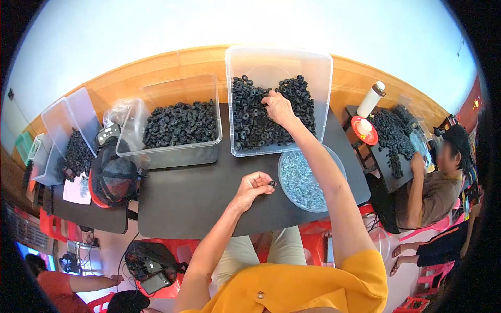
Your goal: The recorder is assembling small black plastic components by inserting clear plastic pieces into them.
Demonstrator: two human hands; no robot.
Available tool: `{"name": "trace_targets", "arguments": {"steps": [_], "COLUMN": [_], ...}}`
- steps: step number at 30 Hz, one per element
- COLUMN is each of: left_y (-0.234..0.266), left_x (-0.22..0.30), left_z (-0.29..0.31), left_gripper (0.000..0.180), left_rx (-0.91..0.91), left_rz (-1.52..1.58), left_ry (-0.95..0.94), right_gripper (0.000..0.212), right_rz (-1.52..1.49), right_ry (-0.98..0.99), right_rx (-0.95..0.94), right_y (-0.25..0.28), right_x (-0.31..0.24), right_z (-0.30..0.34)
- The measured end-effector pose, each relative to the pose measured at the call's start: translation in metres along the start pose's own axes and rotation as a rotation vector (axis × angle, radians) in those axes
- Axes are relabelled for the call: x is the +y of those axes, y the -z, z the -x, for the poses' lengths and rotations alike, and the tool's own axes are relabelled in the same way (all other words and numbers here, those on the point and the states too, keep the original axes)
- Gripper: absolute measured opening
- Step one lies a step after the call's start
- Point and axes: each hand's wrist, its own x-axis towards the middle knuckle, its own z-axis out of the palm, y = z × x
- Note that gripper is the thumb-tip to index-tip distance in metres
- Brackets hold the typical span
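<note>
Between thumb and fingertips, my left hand pinches a small black ring-shaped part above the dark table. My right hand reaches into a tall clear plastic bin full of black ring-shaped parts. Its fingers bend down among the pieces, and whether they grip one is hidden. Below my right forearm stands a round clear tub holding many small, clear bluish pieces.
Left of the bin, another clear box holds dark parts. A dark mesh cap lies farther left. At the right, a person works by a pile of black parts, a white bottle and a red plate.
</note>
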Motion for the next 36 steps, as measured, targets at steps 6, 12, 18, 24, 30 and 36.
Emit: {"name": "trace_targets", "arguments": {"steps": [6, 12, 18, 24, 30, 36], "left_y": [0.0, 0.0, 0.0, -0.003, 0.002, -0.001], "left_x": [0.001, -0.001, -0.004, -0.002, -0.003, -0.006], "left_z": [-0.001, -0.001, 0.001, 0.0, -0.004, -0.002], "left_gripper": [0.015, 0.017, 0.017, 0.016, 0.017, 0.014], "left_rx": [0.002, 0.008, 0.007, -0.004, 0.019, 0.036], "left_rz": [-0.009, -0.013, -0.002, 0.011, -0.034, -0.12], "left_ry": [0.004, 0.014, 0.012, 0.007, -0.043, -0.122], "right_gripper": [0.009, 0.007, 0.006, 0.012, 0.016, 0.017], "right_rz": [-0.04, -0.148, -0.299, -0.82, -1.209, -1.424], "right_ry": [0.006, -0.121, -0.265, -0.429, -0.384, -0.545], "right_rx": [0.035, 0.003, 0.215, 0.304, -0.065, -0.217], "right_y": [0.0, 0.001, 0.002, 0.011, 0.084, 0.095], "right_x": [0.002, -0.002, -0.008, 0.017, -0.033, -0.073], "right_z": [-0.002, 0.0, 0.006, 0.016, 0.096, 0.194]}}
